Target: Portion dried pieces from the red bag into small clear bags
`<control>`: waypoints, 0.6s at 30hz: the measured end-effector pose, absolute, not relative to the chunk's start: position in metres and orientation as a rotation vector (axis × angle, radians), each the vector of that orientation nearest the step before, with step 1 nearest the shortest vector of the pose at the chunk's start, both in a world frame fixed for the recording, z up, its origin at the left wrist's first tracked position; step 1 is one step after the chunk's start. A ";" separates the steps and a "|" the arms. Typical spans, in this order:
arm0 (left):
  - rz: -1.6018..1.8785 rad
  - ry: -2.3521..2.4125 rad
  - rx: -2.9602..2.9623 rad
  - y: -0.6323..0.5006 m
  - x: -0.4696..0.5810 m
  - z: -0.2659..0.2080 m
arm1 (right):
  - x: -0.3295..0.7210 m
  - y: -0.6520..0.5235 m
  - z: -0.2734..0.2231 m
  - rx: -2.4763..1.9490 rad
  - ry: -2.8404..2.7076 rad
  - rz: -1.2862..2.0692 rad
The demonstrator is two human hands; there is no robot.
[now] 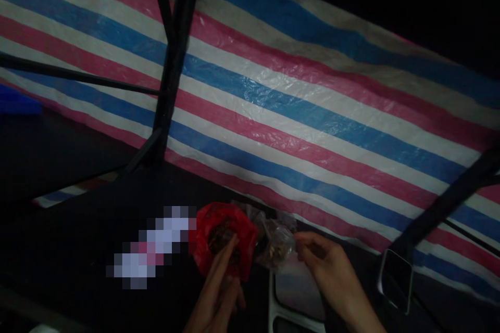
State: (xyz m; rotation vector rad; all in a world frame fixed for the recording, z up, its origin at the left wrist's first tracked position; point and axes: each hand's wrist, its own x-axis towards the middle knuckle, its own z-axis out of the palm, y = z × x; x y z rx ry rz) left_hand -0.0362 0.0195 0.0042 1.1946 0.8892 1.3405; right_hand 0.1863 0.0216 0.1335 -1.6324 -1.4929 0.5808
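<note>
— What are the two hands on?

— The left hand [219,283] has its fingers stretched out straight and close together, tips poked into the mouth of a red plastic bag [224,239]. It's open-handed rather than clenched; I can't tell if anything is pinched under those fingertips, the light is too poor.

— And the other?

— The right hand [326,265] is pinching the edge of a clear plastic bag [279,244] between thumb and fingertips, so that one is closed on the bag.

— Where do the bags sit against each other?

— Side by side and touching, between the two hands: the red one right at the left fingertips, the clear one just off the right thumb. Both have something brownish inside, perhaps dried bits, though it's too dark to name.

— What's under them?

— A dark surface [78,229]. Below the right hand lies a pale tray-like thing [297,296], and further out beyond the right wrist a dark panel with a light rim [395,278].

— And past the hands?

— A striped tarp [312,104], red, white and blue, fills the view beyond both hands, with dark poles [174,62] crossing it above the left hand.
</note>
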 end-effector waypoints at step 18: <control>1.172 0.890 1.185 0.013 -0.026 0.007 | 0.290 0.012 0.085 -1.882 -1.448 0.455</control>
